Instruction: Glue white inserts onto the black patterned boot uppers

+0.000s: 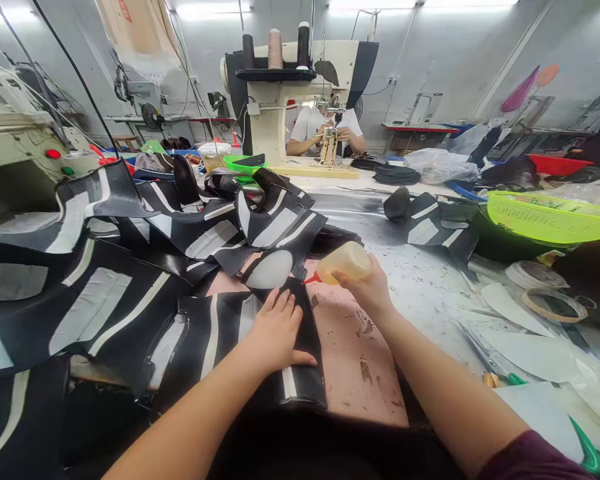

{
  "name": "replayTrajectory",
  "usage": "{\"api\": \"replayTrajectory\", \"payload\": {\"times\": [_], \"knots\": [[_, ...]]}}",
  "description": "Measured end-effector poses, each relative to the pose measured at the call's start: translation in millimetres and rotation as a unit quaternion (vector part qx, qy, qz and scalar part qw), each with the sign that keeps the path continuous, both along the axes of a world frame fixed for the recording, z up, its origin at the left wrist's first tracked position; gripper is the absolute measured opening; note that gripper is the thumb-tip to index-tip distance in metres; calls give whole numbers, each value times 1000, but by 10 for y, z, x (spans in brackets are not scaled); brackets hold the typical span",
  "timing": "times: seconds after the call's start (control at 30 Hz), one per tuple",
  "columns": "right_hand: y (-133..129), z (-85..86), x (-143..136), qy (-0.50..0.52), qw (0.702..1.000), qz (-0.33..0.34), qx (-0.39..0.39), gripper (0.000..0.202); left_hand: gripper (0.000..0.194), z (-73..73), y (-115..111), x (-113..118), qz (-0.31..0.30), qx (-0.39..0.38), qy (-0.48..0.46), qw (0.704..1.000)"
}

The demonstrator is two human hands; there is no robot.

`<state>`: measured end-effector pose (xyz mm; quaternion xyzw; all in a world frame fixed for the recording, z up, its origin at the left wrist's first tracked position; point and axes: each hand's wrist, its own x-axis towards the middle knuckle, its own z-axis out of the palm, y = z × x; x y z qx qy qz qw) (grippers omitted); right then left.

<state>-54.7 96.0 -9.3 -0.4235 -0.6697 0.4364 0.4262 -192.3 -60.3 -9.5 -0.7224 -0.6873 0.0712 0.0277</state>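
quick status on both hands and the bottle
Left hand flat on black piece. Right hand gripping glue-like bottle, red nozzle at the piece's edge. White-striped black pieces crowd the left side.

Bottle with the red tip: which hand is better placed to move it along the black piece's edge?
Right, I'd say: the right hand grips the bottle, its red tip by that edge. The left hand lies spread on the black piece, probably steadying it.
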Motion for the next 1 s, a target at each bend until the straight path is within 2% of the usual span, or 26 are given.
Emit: {"api": "replayTrajectory", "payload": {"times": [0.27, 0.43, 0.63, 0.77, 1.0], "knots": [[-93, 4, 198, 10, 999, 25, -21, 58, 93, -37, 4, -17, -12, 23, -1, 1000], [-236, 11, 347, 15, 999, 35, -35, 59, 93, 1, 19, 5, -2, -6, -10, 1000], [-431, 4, 567, 25, 996, 50, -63, 55, 119, 84, 41, 27, -15, -61, -14, 998], [-524, -37, 712, 28, 996, 37, -74, 57, 126, 126, 50, 57, -18, -96, 2, 995], [-712, -119, 899, 5, 995, 37, -94, 60, 118, 64, 59, 57, -16, -91, -1, 996]]}}
